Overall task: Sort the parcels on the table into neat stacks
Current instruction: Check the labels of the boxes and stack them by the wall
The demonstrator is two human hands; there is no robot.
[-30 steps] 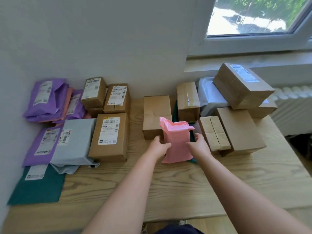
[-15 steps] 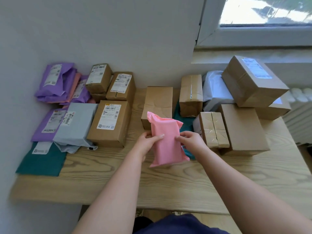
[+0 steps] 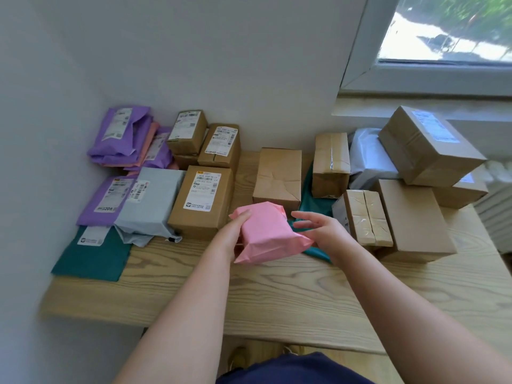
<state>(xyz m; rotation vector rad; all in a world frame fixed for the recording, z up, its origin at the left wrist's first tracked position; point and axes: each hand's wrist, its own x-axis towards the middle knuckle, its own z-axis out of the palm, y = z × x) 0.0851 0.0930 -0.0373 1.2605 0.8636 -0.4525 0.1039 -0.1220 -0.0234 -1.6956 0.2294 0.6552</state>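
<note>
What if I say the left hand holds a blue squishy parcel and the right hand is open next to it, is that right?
Not quite. The head view shows the squishy parcel is pink, not blue. The rest is right: the left hand holds it, and the right hand is open next to it.

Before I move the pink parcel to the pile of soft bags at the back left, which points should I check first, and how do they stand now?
1. Left hand grips the pink parcel: ok.
2. Right hand open, holding nothing: ok.
3. Parcel clear of the table: cannot tell.
4. Purple-and-pink pile tidy enough to receive it: not ok, bags lie askew.
5. Low path to the pile: not ok, the labelled box stands between.
</note>
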